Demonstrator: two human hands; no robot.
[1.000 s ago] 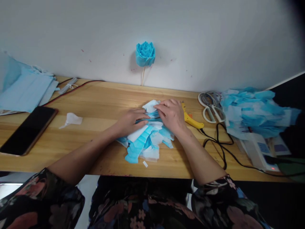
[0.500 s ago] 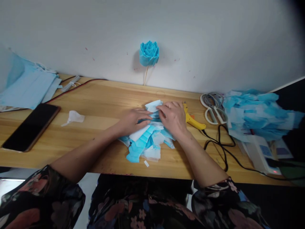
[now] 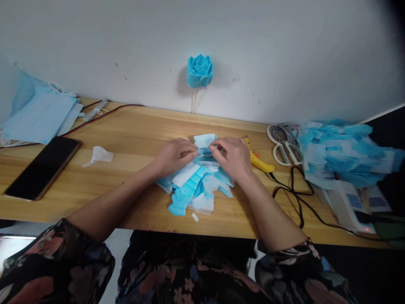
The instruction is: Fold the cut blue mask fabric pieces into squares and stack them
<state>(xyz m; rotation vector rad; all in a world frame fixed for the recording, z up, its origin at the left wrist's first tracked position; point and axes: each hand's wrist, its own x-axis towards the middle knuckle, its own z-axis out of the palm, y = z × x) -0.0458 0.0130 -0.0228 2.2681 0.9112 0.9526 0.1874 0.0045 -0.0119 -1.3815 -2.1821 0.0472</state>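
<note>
In front of me on the table lies a small heap of blue and white cut face-mask pieces (image 3: 186, 192). At its far end is a pleated piece of mask fabric (image 3: 205, 140), pale at the top with bluer folds below. My left hand (image 3: 175, 157) pinches its left edge, thumb against forefinger. Opposite, my right hand (image 3: 234, 159) pinches the right edge with thumb and fingertips. Close to the right hand rests a yellow glue gun (image 3: 262, 163), its tip partly hidden. A blue fabric flower (image 3: 200, 71) on a thin stick stands against the wall.
Whole face masks (image 3: 41, 116) are stacked at the left, behind a black phone (image 3: 44, 169). A white scrap (image 3: 103, 154) lies nearby. On the right are white-handled scissors (image 3: 287, 154), a large pile of mask pieces (image 3: 341, 147), black cords (image 3: 295, 193) and a white box (image 3: 349, 204).
My hands have drawn apart slightly, from lying over the pleated fabric to its two edges, so more folds show between them. The heap beneath stays put.
</note>
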